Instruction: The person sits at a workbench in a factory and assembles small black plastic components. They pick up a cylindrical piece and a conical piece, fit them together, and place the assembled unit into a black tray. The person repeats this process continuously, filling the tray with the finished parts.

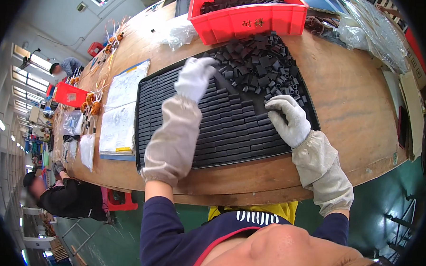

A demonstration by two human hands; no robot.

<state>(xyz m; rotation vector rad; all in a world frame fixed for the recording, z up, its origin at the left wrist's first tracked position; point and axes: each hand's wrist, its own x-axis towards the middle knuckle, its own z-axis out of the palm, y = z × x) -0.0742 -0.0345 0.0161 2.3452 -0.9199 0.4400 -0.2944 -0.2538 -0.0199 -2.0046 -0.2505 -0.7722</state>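
A shallow black tray [138, 129] lies on the table in front of me. Short black tube pieces [222, 128] fill its left and near part in tight rows. Loose black tube pieces [261, 59] are heaped in its far right part. My left hand [195, 77], in a white glove, is over the far ends of the rows, close to the heap; motion smears its fingers. At the right end of the rows, below the heap, is my gloved right hand [289, 119]. Its thumb and fingers curl into a pinch, and whatever is between the tips is hidden.
Behind the tray stands a red bin [248, 23] of black pieces. Printed sheets [124, 107] lie left of it, with copper-coloured coils [94, 108] beyond. Clear plastic bags [355, 32] are at the far right. A person in black [72, 198] sits at the left.
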